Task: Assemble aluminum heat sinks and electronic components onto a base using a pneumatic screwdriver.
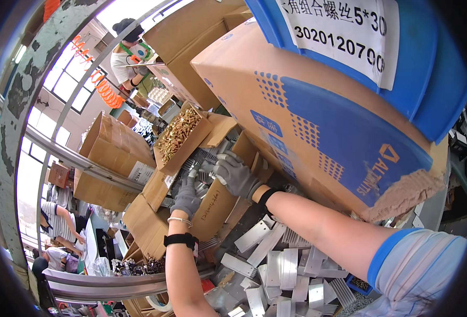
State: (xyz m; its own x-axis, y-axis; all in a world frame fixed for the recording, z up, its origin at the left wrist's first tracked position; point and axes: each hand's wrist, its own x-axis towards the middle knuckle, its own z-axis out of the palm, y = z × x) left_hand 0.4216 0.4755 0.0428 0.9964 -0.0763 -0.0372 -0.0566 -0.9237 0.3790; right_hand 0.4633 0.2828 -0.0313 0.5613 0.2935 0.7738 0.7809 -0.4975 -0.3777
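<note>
Metal pcs point(206, 157) in ctn point(212, 211), L hand point(186, 197) + R hand point(235, 175) at them, grips unclear; plates point(289, 268) on worktop point(245, 221), workers point(126, 55) bhd

Metal parts point(204, 157) lie in an open carton point(212, 208), with a box point(190, 147) of screws point(179, 133) beyond, a large carton point(318, 121) to its right and loose plates point(282, 269) nearer.
</note>
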